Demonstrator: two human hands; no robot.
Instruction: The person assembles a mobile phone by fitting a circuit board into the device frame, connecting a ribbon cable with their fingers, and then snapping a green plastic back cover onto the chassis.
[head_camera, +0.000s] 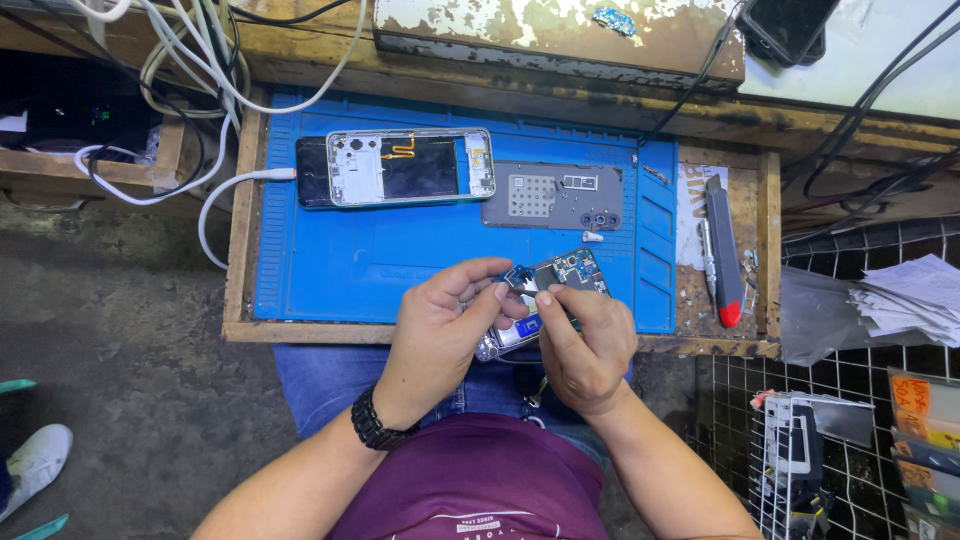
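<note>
At the far left, white cables (190, 60) hang over a wooden tray (243, 230); one white cable runs to the left end of an opened phone (400, 167). That phone lies on the far part of the blue mat (340, 265) lining the tray, back cover off, showing its insides. Just right of it on the mat lies a grey plate (553, 197), and a small white piece (593, 237) sits near that. At the tray's near edge the left hand (440, 325), with a black wristband (375, 423), is closed around the underside of a second opened phone (545, 300), fingers curled over its left side. The right hand (585, 345) pinches thumb and forefinger on a small part on top of this phone. At the right, the tray's bare wooden strip holds a utility knife (724, 255) with a red tip
</note>
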